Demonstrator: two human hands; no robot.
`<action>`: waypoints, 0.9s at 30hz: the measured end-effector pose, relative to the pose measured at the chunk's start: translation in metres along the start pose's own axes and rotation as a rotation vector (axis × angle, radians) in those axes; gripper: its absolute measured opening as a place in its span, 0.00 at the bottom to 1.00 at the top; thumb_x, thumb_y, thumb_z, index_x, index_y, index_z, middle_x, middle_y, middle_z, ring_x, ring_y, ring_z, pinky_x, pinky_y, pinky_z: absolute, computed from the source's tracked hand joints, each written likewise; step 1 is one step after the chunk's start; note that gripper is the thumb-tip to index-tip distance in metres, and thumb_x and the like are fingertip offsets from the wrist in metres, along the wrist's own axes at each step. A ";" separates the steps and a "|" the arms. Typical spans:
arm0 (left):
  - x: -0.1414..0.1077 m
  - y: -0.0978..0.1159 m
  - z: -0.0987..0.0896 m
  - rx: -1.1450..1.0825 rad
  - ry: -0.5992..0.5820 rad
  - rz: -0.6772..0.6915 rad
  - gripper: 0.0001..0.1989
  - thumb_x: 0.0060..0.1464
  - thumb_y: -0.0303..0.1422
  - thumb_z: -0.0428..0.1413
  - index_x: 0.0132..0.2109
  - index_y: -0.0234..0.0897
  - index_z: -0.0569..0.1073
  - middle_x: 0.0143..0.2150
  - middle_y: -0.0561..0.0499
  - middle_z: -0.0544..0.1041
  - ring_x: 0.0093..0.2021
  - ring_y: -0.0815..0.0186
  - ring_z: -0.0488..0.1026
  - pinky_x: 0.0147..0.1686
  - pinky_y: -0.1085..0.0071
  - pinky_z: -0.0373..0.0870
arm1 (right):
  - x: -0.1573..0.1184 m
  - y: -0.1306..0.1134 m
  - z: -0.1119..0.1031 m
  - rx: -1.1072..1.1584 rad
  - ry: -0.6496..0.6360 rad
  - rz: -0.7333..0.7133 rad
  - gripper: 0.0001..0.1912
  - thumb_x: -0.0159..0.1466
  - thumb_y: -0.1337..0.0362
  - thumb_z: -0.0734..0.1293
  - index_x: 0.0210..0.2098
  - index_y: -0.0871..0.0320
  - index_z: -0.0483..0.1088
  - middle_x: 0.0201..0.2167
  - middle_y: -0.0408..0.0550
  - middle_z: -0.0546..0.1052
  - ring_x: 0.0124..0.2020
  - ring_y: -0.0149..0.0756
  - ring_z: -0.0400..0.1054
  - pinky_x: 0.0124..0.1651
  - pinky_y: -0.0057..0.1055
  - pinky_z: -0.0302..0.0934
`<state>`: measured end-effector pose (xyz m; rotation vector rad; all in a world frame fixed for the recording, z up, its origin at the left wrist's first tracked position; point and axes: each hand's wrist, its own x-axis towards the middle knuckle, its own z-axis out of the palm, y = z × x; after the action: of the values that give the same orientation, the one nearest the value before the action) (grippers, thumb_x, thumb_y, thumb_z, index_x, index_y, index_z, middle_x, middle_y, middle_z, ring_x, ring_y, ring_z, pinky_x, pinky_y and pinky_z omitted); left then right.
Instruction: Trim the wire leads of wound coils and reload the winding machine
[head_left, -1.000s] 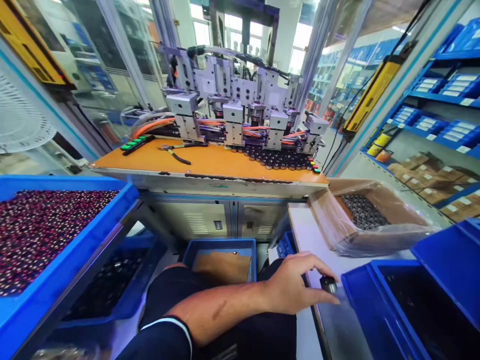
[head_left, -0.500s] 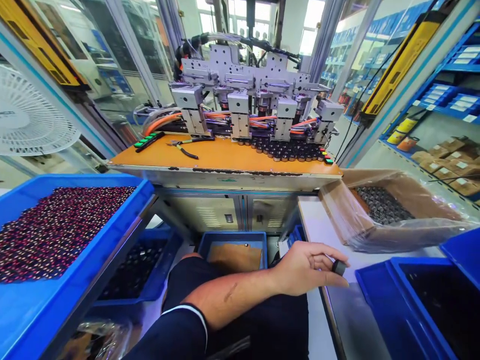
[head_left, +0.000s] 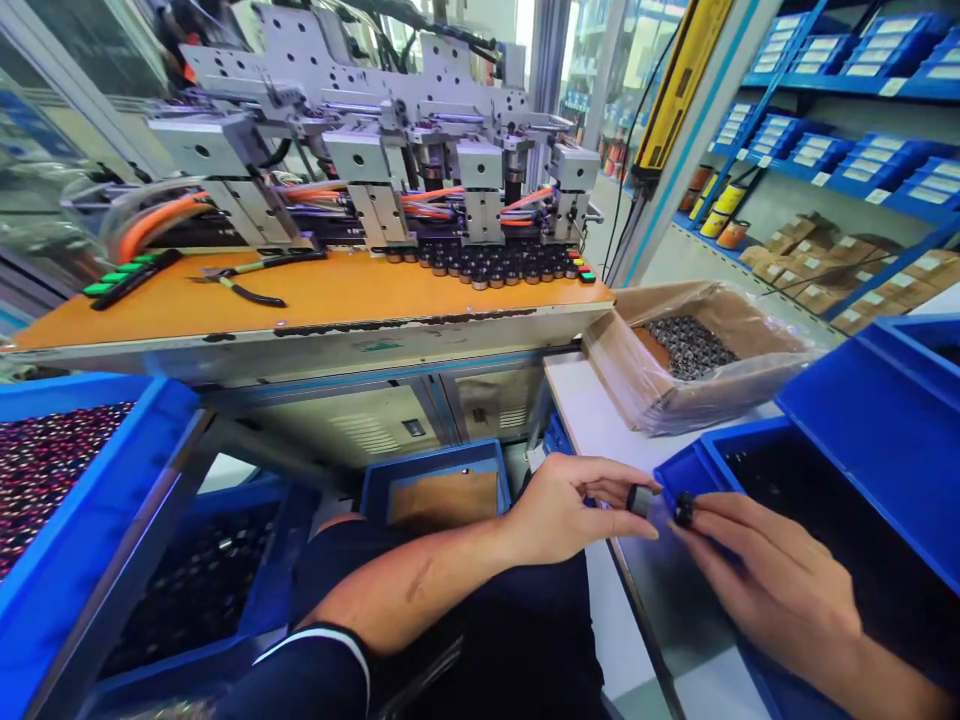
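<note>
My left hand (head_left: 559, 512) reaches in over the right side of my lap and pinches a short dark cylinder (head_left: 640, 499) between thumb and fingers. Facing it from the right, my right hand (head_left: 772, 570) holds a small black round part (head_left: 683, 509) at its fingertips. A narrow gap separates the two parts. Both are above the edge of the white side table (head_left: 592, 400), beside a blue bin (head_left: 705, 470) with dark contents. Behind them stands a plastic-lined carton (head_left: 637, 390) of small dark metallic parts.
An orange bench (head_left: 337, 295) carries a machine (head_left: 360, 160), pliers (head_left: 255, 293) and rows of black round parts (head_left: 487, 265). At left is a blue tray (head_left: 172, 400) of red-black parts. A blue bin with cardboard (head_left: 442, 495) sits low in the centre.
The view has turned to the right. My right hand has come into view with the black round part, close to the cylinder that my left hand still holds.
</note>
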<state>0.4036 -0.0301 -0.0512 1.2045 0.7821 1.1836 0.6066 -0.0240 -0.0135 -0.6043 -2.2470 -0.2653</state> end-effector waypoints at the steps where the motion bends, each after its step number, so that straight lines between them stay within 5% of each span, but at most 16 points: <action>1: 0.000 -0.001 0.002 -0.023 -0.031 -0.020 0.28 0.37 0.43 0.72 0.44 0.29 0.81 0.28 0.48 0.80 0.29 0.67 0.76 0.34 0.70 0.76 | 0.000 -0.002 0.003 0.033 -0.003 0.003 0.04 0.66 0.71 0.68 0.39 0.57 0.72 0.34 0.46 0.79 0.31 0.34 0.76 0.36 0.28 0.74; 9: 0.004 -0.007 0.012 -0.093 -0.059 -0.006 0.22 0.42 0.35 0.71 0.45 0.30 0.81 0.37 0.45 0.83 0.36 0.66 0.80 0.43 0.70 0.78 | -0.011 0.004 0.001 0.053 -0.043 0.043 0.05 0.68 0.71 0.67 0.43 0.60 0.71 0.36 0.49 0.79 0.35 0.34 0.76 0.40 0.28 0.74; 14: 0.003 -0.005 0.013 -0.087 -0.035 -0.007 0.21 0.40 0.32 0.71 0.44 0.30 0.81 0.29 0.51 0.81 0.30 0.69 0.78 0.36 0.73 0.78 | -0.017 0.006 0.001 0.082 -0.052 0.075 0.11 0.67 0.71 0.68 0.49 0.59 0.71 0.41 0.51 0.77 0.38 0.36 0.75 0.40 0.30 0.73; 23: 0.001 -0.007 0.011 -0.235 -0.064 -0.153 0.22 0.39 0.31 0.72 0.44 0.33 0.81 0.33 0.51 0.83 0.34 0.65 0.82 0.43 0.68 0.79 | -0.020 0.009 -0.001 0.091 -0.123 0.028 0.11 0.67 0.72 0.69 0.49 0.62 0.71 0.42 0.52 0.76 0.39 0.33 0.73 0.43 0.27 0.72; 27: 0.004 -0.005 0.011 -0.237 -0.067 -0.160 0.24 0.34 0.33 0.74 0.42 0.31 0.81 0.24 0.56 0.78 0.27 0.69 0.77 0.36 0.70 0.78 | -0.022 0.008 0.000 0.083 -0.124 0.014 0.12 0.66 0.74 0.68 0.49 0.63 0.70 0.42 0.51 0.75 0.40 0.32 0.72 0.43 0.27 0.71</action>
<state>0.4160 -0.0291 -0.0534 0.9631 0.6550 1.0663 0.6228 -0.0246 -0.0298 -0.6069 -2.3593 -0.1293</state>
